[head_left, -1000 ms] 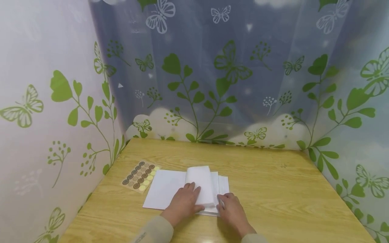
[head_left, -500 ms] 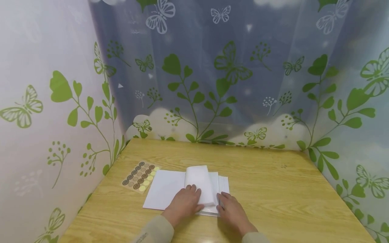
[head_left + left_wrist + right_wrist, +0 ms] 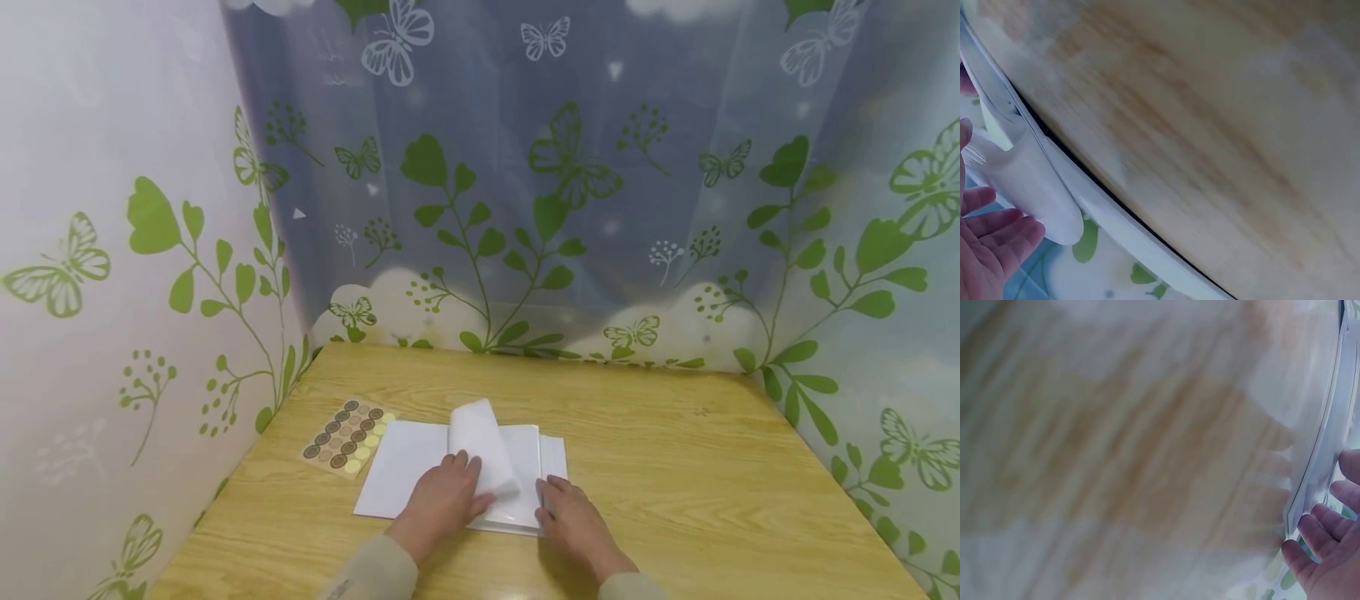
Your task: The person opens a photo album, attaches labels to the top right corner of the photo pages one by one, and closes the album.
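A stack of white sheets (image 3: 401,468) lies on the wooden table (image 3: 675,467). My left hand (image 3: 442,502) holds the top sheet (image 3: 480,437) between thumb and fingers. That sheet is lifted and curls over toward the left. In the left wrist view the curled sheet (image 3: 1029,187) sits beside my fingers (image 3: 997,234). My right hand (image 3: 573,523) rests at the stack's right edge with its fingertips (image 3: 546,487) touching the paper. The right wrist view shows those fingers (image 3: 1319,540) against the edge of the stack (image 3: 1319,456).
A sheet of round brown and yellow stickers (image 3: 347,436) lies left of the stack. Curtains printed with green leaves and butterflies (image 3: 525,208) close in the table at the left, back and right. Bare wood stretches to the right of my hands.
The top sheet has risen and curled further left, and my left hand has shifted slightly left with it. My right hand has stayed at the stack's right edge.
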`<state>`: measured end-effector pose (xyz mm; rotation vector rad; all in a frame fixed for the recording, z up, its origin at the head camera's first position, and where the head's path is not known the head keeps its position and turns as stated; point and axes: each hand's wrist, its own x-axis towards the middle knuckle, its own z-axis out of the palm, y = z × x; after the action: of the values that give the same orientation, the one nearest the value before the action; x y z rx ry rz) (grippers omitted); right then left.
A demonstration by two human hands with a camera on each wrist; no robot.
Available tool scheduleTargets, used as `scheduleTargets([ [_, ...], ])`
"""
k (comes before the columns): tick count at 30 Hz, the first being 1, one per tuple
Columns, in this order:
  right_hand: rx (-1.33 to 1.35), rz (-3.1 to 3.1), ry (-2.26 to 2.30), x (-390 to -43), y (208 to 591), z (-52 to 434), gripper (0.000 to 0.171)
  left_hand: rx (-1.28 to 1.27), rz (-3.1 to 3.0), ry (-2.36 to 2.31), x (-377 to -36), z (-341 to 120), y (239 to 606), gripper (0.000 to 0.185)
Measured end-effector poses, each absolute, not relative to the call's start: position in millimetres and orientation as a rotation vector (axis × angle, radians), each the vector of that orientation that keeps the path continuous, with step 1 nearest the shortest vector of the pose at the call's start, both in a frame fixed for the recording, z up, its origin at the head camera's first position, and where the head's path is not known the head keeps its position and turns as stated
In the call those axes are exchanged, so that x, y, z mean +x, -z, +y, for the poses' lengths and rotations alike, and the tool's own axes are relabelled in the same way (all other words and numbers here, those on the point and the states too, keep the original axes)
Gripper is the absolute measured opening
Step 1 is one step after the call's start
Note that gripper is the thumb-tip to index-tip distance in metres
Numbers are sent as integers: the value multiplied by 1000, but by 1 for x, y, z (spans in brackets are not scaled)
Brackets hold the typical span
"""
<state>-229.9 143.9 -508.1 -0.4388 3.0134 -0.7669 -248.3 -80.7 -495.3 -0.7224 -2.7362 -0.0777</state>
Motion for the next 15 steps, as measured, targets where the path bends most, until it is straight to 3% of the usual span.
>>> scheduleTargets([
  [15,-367,2972,783,-230,506,142,44,-465,-2837,738,-241,-118,493,74],
])
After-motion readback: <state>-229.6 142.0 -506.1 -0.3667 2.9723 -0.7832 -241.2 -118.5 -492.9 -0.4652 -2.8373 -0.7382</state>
